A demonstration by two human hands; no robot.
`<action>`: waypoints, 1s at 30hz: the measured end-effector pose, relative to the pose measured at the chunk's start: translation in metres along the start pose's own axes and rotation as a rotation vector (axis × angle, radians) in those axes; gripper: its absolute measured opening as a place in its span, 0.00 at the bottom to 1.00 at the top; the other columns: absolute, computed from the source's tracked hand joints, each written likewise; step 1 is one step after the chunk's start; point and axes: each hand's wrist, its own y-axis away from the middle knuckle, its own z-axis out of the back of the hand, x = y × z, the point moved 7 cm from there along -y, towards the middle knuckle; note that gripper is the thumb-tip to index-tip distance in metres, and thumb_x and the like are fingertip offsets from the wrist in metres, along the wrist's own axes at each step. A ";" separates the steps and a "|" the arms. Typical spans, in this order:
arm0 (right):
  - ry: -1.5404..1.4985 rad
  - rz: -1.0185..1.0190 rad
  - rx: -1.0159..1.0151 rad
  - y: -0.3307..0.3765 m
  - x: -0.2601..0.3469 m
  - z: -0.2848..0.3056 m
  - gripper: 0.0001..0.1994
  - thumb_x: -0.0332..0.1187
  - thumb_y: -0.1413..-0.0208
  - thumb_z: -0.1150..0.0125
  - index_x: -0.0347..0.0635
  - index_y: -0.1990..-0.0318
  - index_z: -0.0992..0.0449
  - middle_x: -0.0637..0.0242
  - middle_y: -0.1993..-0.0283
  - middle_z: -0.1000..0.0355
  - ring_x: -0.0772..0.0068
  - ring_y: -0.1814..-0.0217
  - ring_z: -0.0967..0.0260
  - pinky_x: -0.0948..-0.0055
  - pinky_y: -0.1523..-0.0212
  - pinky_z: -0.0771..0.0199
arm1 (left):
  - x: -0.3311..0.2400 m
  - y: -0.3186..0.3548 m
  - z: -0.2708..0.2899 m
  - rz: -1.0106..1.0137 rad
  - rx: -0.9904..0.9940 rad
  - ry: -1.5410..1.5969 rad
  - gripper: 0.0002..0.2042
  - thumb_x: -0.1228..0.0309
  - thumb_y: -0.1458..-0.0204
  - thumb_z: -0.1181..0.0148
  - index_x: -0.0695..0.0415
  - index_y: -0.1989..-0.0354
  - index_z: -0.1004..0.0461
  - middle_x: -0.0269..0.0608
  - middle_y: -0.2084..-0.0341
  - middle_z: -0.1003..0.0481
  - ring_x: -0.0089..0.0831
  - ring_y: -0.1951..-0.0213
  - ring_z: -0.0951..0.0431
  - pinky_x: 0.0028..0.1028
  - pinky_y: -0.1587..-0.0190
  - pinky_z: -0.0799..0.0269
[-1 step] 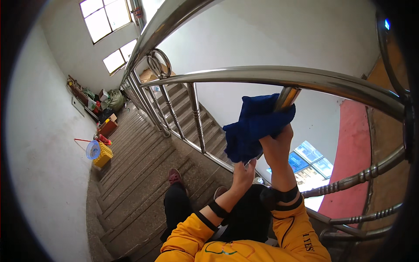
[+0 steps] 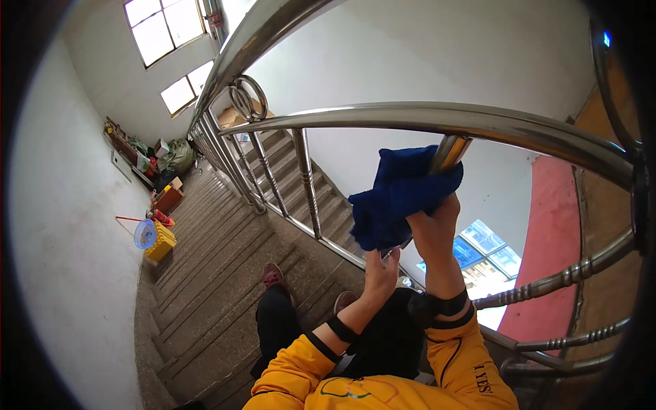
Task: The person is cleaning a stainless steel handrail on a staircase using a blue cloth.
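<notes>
A dark blue cloth [image 2: 400, 195] is wrapped round a shiny metal baluster [image 2: 447, 154] just under the steel handrail [image 2: 437, 119]. My right hand [image 2: 434, 229] grips the cloth from below and presses it on the post. My left hand [image 2: 381, 270] sits a little lower on the same post, touching the cloth's hanging lower edge. Both arms wear yellow sleeves with black wrist bands.
Concrete stairs [image 2: 212, 260] drop away to the lower left, with my shoes [image 2: 273, 277] on a step. A yellow basket and a blue bowl-like thing [image 2: 154, 236] stand by the white wall. Boxes and bags [image 2: 164, 160] crowd the landing. More balusters [image 2: 307, 184] line the railing.
</notes>
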 end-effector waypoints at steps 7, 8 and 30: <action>0.028 0.027 0.021 0.006 -0.016 0.004 0.13 0.29 0.54 0.35 0.36 0.61 0.30 0.71 0.67 0.29 0.82 0.67 0.33 0.80 0.64 0.32 | -0.002 0.020 0.003 0.119 -0.018 -0.131 0.12 0.69 0.49 0.46 0.67 0.65 0.30 0.58 0.68 0.28 0.53 0.58 0.31 0.39 0.60 0.36; 0.001 0.001 0.034 0.007 -0.022 0.002 0.12 0.28 0.54 0.36 0.36 0.62 0.30 0.72 0.67 0.29 0.82 0.67 0.34 0.80 0.65 0.32 | 0.000 0.020 0.005 0.119 -0.023 -0.127 0.12 0.69 0.49 0.46 0.67 0.65 0.30 0.58 0.68 0.28 0.53 0.58 0.31 0.39 0.60 0.36; -0.002 -0.138 0.203 0.054 -0.079 0.005 0.16 0.25 0.53 0.42 0.34 0.54 0.33 0.64 0.59 0.28 0.75 0.56 0.31 0.74 0.54 0.31 | -0.003 0.025 0.053 -0.012 -0.114 0.261 0.23 0.86 0.55 0.48 0.63 0.48 0.40 0.46 0.55 0.37 0.34 0.50 0.34 0.30 0.48 0.39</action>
